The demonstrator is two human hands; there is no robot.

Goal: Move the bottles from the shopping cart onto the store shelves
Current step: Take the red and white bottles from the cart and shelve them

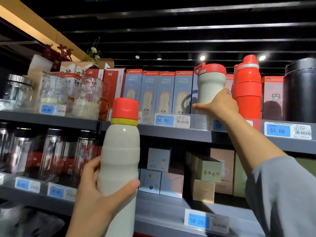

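My left hand (95,194) grips a tall cream bottle (120,159) with a red cap and yellow ring, held upright in front of the shelves. Higher up, my right hand (217,104) holds a cream tumbler (211,84) with a red lid at the front of the top shelf (171,130). Whether the tumbler's base touches the shelf is hidden by my hand. An all-red bottle (247,89) stands on the same shelf just right of the tumbler. The shopping cart is out of view.
Blue boxed bottles (157,93) line the back of the top shelf, with glass jars (53,93) to the left and a black cylinder (301,89) at the far right. The lower shelf holds clear bottles (53,154) and small boxes (203,170). Price tags (171,120) line the edges.
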